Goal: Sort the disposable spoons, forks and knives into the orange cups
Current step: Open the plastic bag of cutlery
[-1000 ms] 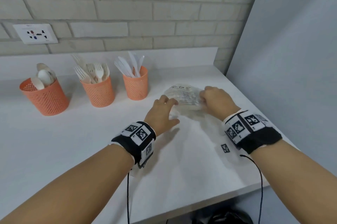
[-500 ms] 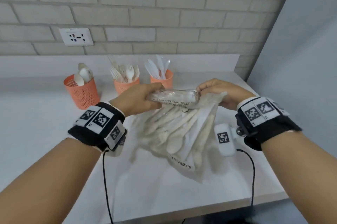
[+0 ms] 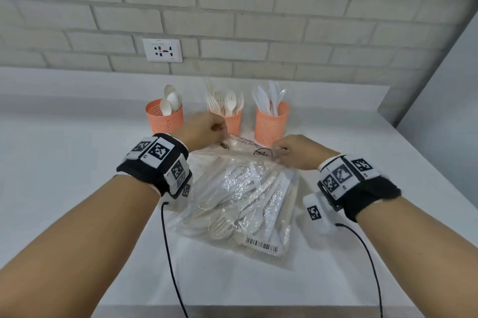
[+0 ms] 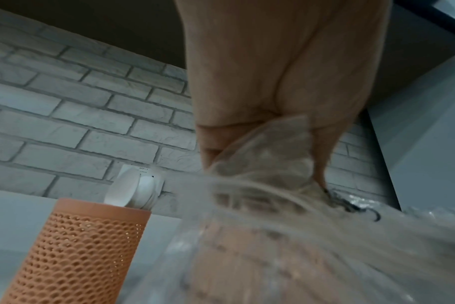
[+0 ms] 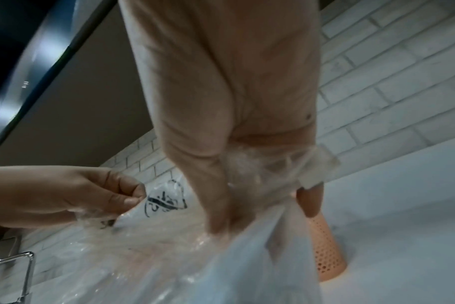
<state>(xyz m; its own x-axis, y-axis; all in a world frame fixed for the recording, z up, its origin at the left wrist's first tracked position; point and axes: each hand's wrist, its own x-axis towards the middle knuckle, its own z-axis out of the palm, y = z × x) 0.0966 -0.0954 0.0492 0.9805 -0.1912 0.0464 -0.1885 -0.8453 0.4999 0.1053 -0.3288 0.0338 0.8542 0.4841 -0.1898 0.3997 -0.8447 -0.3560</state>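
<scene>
A clear plastic bag (image 3: 240,203) full of pale disposable cutlery hangs above the white counter (image 3: 64,188), its barcode end lowest. My left hand (image 3: 204,128) pinches the bag's top left corner and my right hand (image 3: 292,152) pinches the top right edge. The right wrist view shows both pinches, with the left hand (image 5: 91,197) at the left and the bag's plastic (image 5: 169,246) below. Behind the bag stand three orange mesh cups: the left cup (image 3: 164,118) with spoons, the middle cup (image 3: 232,121) with forks, the right cup (image 3: 270,123) with knives. The spoon cup (image 4: 78,251) shows in the left wrist view.
A grey brick wall with a white socket plate (image 3: 162,50) rises behind the cups. A grey panel (image 3: 445,84) bounds the counter on the right. Black cables (image 3: 170,253) hang from my wrists over the counter's near edge.
Both hands lifted the bag off the counter, and it now hangs by its top edge. My hands have moved apart along that edge, and my view has shifted so the cups sit centred.
</scene>
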